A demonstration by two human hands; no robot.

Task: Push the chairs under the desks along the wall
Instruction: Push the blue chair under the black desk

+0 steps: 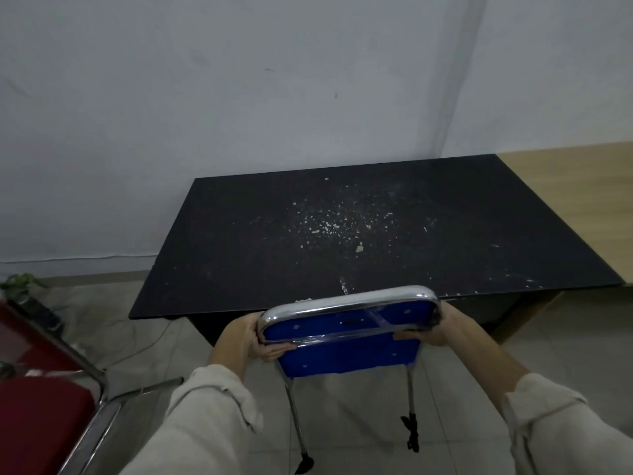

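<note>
A: Two hands are gripping the blue chair at its backrest. L hand is clasping the left end of the chrome frame, fingers curling under the blue panel. R hand is clasping the right end, fingers wrapping below the rail.

B: Chair pos. relative to desk?

A: Chair is standing directly in front of the black desk, approx. centred on its near edge. Top of the backrest is overlapping that edge in the head view; whether it's touching, can't tell. Seat is showing below the backrest, not under the desktop as far as visible. Two chrome legs are reaching down to the tiled floor, dark caps at the feet.

B: Desk cond.?

A: Desktop is carrying scattered pale flecks, densest near the middle. Desk is sitting against the white wall, rear right corner in the room corner. Light wooden desk is butting against its right side.

B: Other items?

A: Red chair w/ chrome tubing is showing at lower left, well apart from the blue one. Green plant is showing at far left by the wall, and a thin cable is trailing over the floor near the desk's left leg. Both sleeves are pale beige, pushed to mid-forearm.
</note>
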